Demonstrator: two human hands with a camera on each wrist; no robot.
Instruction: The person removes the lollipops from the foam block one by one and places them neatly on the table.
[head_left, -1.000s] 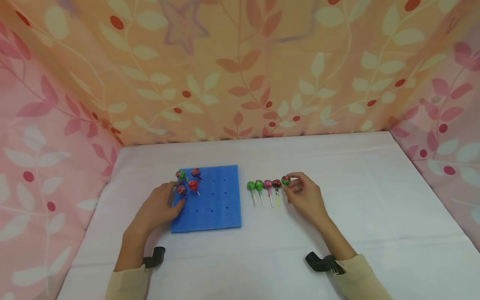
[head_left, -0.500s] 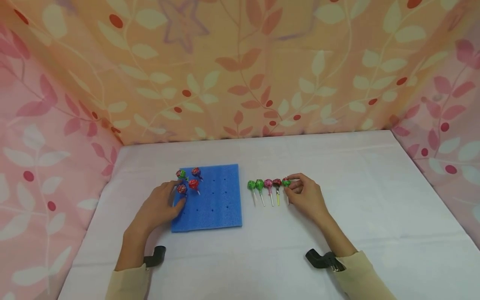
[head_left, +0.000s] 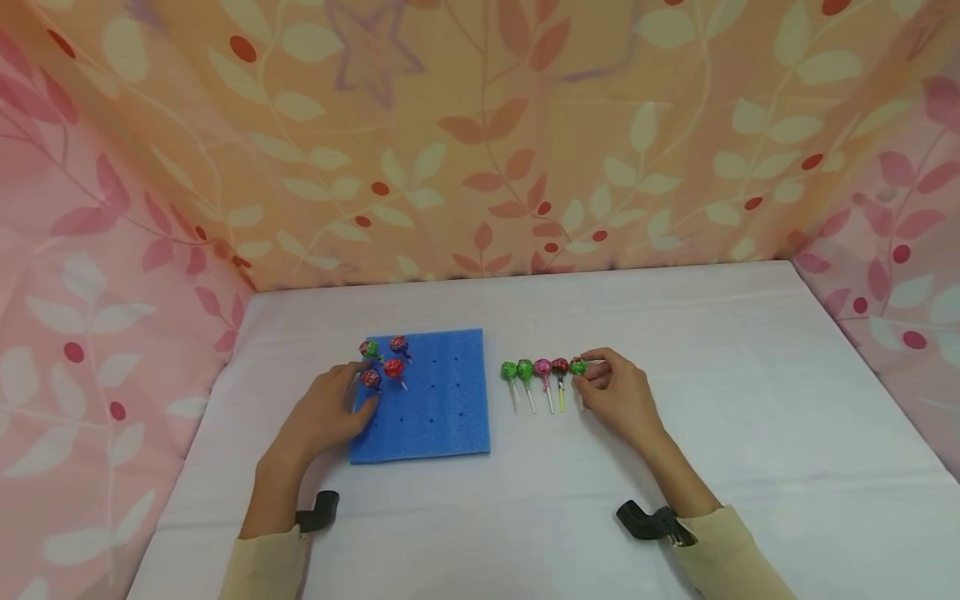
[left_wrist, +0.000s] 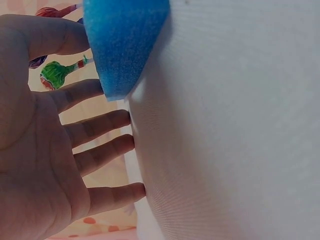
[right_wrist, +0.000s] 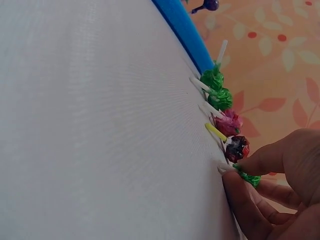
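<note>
Hands well apart: right hand (head_left: 618,400) pinches a green-and-red lollipop (head_left: 577,365) at the row's right end, on white tablecloth (head_left: 555,517); left hand (head_left: 322,412), fingers spread, touches the blue foam pad (head_left: 459,437) by its left edge. I count four upright lollipops (head_left: 393,367) set in the foam, four lying lollipops (head_left: 542,367) besides the pinched one, bare holes (head_left: 431,421) remaining: looks under halfway. Pinched one's head points far, stick near, long axis near-to-far.

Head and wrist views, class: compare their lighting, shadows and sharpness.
Head view: soft light, the lollipops small but distinct; left wrist view: dimmer, the left hand shaded, a shadow beside the blue foam board; right wrist view: dim, faint lines across the white cloth.
</note>
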